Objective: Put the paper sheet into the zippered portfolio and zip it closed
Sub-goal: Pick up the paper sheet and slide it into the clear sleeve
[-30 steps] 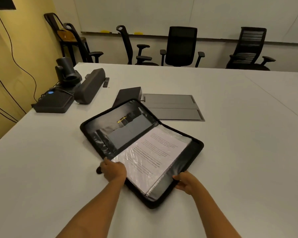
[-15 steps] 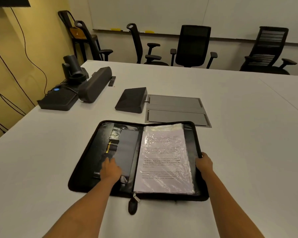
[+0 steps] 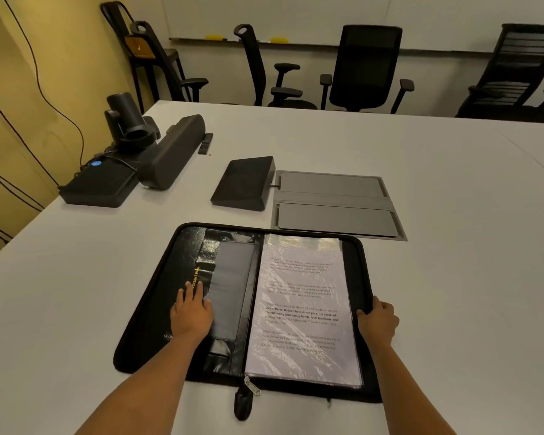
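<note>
A black zippered portfolio (image 3: 157, 306) lies open and flat on the white table, spine running away from me. The printed paper sheet (image 3: 302, 309) rests on its right half under a clear plastic sleeve. My left hand (image 3: 191, 312) lies flat, fingers spread, on the left inner flap beside a grey pocket. My right hand (image 3: 378, 320) grips the portfolio's right edge, thumb on the inside. The zipper pull (image 3: 245, 400) hangs off the near edge at the spine.
Beyond the portfolio sit a black wedge-shaped device (image 3: 244, 183) and a grey floor-box lid (image 3: 333, 204) set in the table (image 3: 468, 246). A camera (image 3: 128, 120), speaker bar (image 3: 170, 152) and black box (image 3: 99, 183) stand far left. Office chairs (image 3: 365, 67) line the far side.
The portfolio was tilted and partly open a second ago; it has been turned square to me and laid flat. My left hand moved onto the left flap, my right hand to the right edge.
</note>
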The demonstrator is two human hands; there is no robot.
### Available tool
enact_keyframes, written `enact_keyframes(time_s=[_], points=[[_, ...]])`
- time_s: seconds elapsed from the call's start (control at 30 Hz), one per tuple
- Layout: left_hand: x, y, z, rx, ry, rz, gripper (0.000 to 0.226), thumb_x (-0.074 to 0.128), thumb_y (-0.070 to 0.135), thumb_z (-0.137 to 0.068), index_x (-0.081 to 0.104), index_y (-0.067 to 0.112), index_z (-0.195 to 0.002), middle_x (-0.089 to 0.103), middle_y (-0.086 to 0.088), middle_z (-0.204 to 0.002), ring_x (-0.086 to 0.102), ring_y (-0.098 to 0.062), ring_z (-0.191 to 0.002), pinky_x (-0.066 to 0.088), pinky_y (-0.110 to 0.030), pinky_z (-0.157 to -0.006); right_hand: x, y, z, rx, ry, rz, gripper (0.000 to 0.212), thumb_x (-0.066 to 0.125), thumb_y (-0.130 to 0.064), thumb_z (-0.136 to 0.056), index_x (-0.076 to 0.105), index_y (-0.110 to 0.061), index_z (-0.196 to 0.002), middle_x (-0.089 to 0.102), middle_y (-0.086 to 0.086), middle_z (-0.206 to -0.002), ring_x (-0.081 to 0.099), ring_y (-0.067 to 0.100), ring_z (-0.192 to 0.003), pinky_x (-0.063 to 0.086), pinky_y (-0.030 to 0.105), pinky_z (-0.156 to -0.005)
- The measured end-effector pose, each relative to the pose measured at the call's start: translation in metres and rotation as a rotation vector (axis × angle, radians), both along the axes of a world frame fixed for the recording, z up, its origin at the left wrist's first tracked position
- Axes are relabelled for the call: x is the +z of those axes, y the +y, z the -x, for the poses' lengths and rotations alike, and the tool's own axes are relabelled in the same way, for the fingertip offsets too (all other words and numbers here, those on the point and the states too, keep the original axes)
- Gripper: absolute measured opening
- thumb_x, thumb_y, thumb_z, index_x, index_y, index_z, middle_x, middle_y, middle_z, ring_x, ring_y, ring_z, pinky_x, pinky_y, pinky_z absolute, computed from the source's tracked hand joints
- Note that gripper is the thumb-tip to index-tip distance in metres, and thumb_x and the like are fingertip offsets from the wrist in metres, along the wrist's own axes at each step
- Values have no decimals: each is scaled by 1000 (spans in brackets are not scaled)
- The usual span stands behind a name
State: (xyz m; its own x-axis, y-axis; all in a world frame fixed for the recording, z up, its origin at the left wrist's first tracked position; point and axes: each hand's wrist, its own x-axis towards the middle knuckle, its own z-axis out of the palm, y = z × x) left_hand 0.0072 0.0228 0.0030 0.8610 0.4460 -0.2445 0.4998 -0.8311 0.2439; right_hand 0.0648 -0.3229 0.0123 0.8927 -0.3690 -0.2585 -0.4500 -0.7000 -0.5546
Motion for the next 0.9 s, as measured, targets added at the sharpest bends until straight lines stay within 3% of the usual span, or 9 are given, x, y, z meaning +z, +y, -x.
enact_keyframes(time_s=[0.27, 0.47, 0.57, 0.77, 0.9], points=[[9, 32, -24, -50, -43, -85, 51, 33, 30, -100, 21, 19, -149, 23, -6, -156, 25, -25, -142, 28, -43, -113, -6, 7, -19, 3, -8, -8, 55, 57, -16, -91, 36, -10, -142, 40, 17, -137, 38, 36, -123, 39, 45, -101], [14, 59, -25, 289, 44, -44, 60, 32, 33, -100, 10, 7, -150, 8, -20, -157, 9, -37, -145, 12, -54, -116, -11, 10, -17, 18, -38, 78, 51, 53, -20, -93, 37, -11, -141, 42, 16, -135, 39, 36, -121, 40, 44, -97], [16, 70, -25, 330, 113, 28, 61, 33, 34, -100, 10, 9, -150, 14, -23, -154, 17, -40, -141, 17, -55, -114, -13, 10, -13, 75, -50, 172, 50, 48, -23, -95, 34, -10, -142, 40, 16, -137, 39, 35, -121, 39, 42, -97], [49, 72, -31, 501, -56, -20, 46, 45, 22, -95, 41, -1, -134, 37, -28, -138, 33, -43, -128, 26, -49, -107, -12, 8, -11, 164, -24, 233, 55, 45, -26, -96, 26, -9, -145, 35, 15, -142, 37, 34, -125, 40, 39, -98], [93, 64, -42, 578, -150, -37, 42, 50, 22, -91, 47, 0, -127, 38, -27, -137, 34, -41, -127, 24, -49, -108, -8, 4, -8, 226, -20, 202, 56, 46, -24, -96, 26, -7, -145, 34, 15, -144, 34, 34, -128, 39, 38, -101]])
